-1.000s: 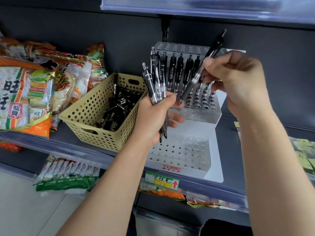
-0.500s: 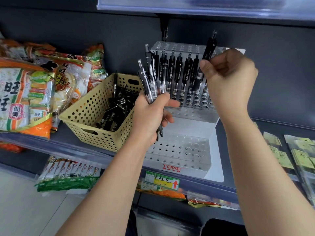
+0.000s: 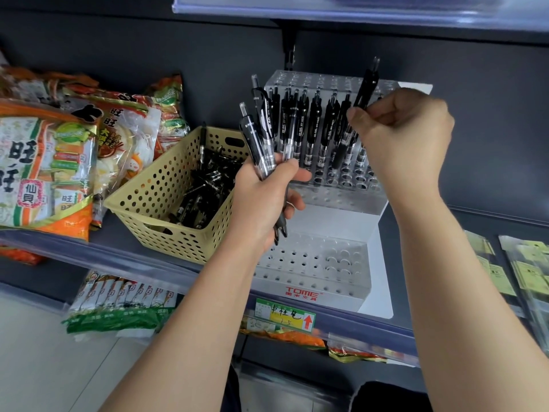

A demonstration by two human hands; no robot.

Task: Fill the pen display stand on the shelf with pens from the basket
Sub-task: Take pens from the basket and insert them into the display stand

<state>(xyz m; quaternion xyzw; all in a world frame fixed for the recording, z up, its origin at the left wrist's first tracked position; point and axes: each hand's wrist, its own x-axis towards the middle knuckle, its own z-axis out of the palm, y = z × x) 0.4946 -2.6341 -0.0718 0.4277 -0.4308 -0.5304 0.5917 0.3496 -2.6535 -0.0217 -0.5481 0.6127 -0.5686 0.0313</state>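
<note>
A clear two-tier pen display stand [image 3: 335,200] stands on the shelf. Its upper tier holds a row of several black pens [image 3: 312,126]; the lower tier's holes are bare. My right hand [image 3: 404,135] pinches one black pen [image 3: 366,84], nearly upright, over the upper tier's right side. My left hand [image 3: 264,200] grips a bundle of black pens [image 3: 258,138] in front of the stand. A yellow perforated basket [image 3: 154,197] to the left holds more black pens [image 3: 205,188].
Snack bags [image 3: 53,162] lie left of the basket. Flat green-labelled packets [image 3: 505,272] lie at the right of the shelf. Another shelf edge [image 3: 356,7] hangs overhead. A price label [image 3: 285,316] sits on the shelf rail, with more packets below.
My right hand has turned its pen from slanted to nearly upright and brought it lower over the upper tier's right side. My left hand kept its bundle, almost still.
</note>
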